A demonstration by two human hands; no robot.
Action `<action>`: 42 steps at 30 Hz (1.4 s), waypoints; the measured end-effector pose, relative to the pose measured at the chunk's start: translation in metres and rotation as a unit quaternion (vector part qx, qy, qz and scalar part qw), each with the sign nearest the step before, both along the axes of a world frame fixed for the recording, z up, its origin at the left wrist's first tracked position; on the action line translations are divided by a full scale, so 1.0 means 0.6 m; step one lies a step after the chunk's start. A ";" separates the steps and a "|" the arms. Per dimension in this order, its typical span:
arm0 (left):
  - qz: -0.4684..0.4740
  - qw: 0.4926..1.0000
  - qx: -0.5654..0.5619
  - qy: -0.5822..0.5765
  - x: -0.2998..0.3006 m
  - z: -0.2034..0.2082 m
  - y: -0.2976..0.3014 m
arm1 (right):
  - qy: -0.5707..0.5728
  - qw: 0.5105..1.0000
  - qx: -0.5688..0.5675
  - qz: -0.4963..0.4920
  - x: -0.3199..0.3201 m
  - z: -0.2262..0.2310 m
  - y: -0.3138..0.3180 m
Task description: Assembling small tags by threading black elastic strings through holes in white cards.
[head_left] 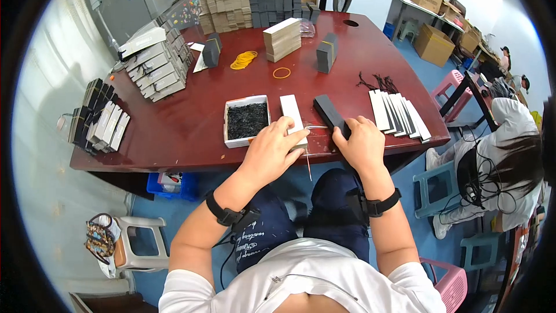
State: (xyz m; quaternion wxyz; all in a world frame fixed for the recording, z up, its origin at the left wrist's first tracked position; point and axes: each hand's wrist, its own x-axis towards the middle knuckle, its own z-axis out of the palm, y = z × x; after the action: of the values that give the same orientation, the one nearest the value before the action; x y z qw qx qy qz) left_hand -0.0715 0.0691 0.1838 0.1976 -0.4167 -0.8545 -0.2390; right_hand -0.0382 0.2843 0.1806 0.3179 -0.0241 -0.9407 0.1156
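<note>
My left hand (pixel 273 146) is closed over the near end of a narrow stack of white cards (pixel 291 110) lying on the table. To its right, my right hand (pixel 363 142) grips the near end of a similar black stack (pixel 330 110), thumb on one side and fingers on the other. A thin pale rod or cord (pixel 315 127) spans the gap between the stacks. Below the left fingers a slim needle-like piece (pixel 308 168) sticks out past the table edge; its upper part is hidden. Beside the left hand stands a white box (pixel 230 137) filled with short black strings.
On the right lie fanned white and black tags (pixel 397 116) with black cords. Yellow rubber bands (pixel 244 59), a banded dark stack (pixel 327 53) and a tall pale stack (pixel 282 40) stand farther back. Bundled stacks (pixel 156 64) line the left side. A co-worker (pixel 509 156) sits at right.
</note>
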 end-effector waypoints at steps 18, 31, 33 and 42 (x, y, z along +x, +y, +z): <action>0.021 0.966 0.240 0.099 -0.007 0.048 -0.046 | 0.065 0.944 -0.271 0.175 0.196 0.041 0.020; -0.027 0.862 0.403 -0.306 0.084 0.012 -0.133 | -0.242 0.868 -0.281 0.330 0.127 -0.058 -0.039; -0.017 0.858 0.381 -0.345 0.098 0.006 -0.125 | -0.226 0.870 -0.298 0.322 0.120 -0.062 -0.044; -0.088 0.931 0.172 -0.311 0.124 -0.041 -0.037 | -0.102 0.883 -0.338 0.308 0.119 -0.097 -0.041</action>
State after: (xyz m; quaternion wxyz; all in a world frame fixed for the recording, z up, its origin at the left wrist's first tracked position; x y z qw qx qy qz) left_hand 0.0030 0.0470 0.1593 -0.0313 -0.3548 -0.7790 -0.5160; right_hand 0.0330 0.2600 0.1227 0.1413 0.1496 -0.8318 0.5155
